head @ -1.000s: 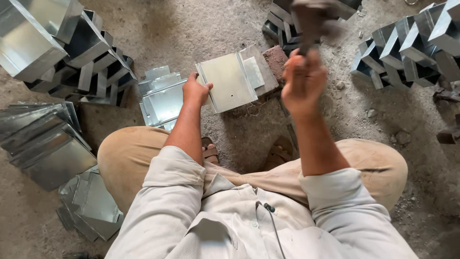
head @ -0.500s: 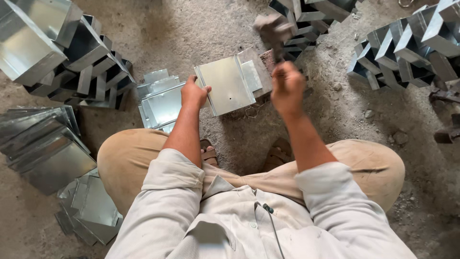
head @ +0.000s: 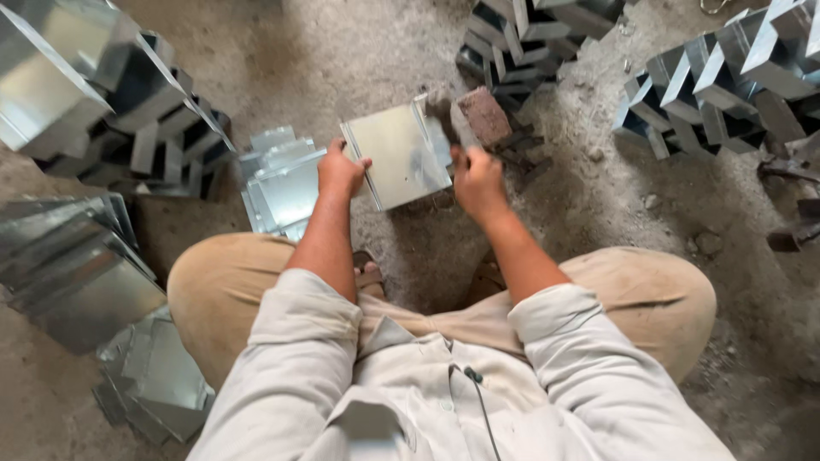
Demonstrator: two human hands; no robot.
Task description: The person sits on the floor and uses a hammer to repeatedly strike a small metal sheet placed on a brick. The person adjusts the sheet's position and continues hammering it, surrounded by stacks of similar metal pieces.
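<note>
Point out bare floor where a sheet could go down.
Free: dirt floor between the left box stack and the top stack; also the patch right of the brick. Crowded: around the left hand, flat sheets and panels.

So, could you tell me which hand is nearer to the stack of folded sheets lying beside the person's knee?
Left. The left hand is right beside the stack of folded sheets; the right hand is across the flat sheet, holding a hammer.

A metal sheet (head: 397,154) lies at frame centre on the floor (head: 342,51), a brick (head: 483,115) touching its right edge. Flat sheets (head: 278,183) sit left; folded pieces (head: 726,77) stack upper right, more folded stacks (head: 102,94) upper left.
</note>
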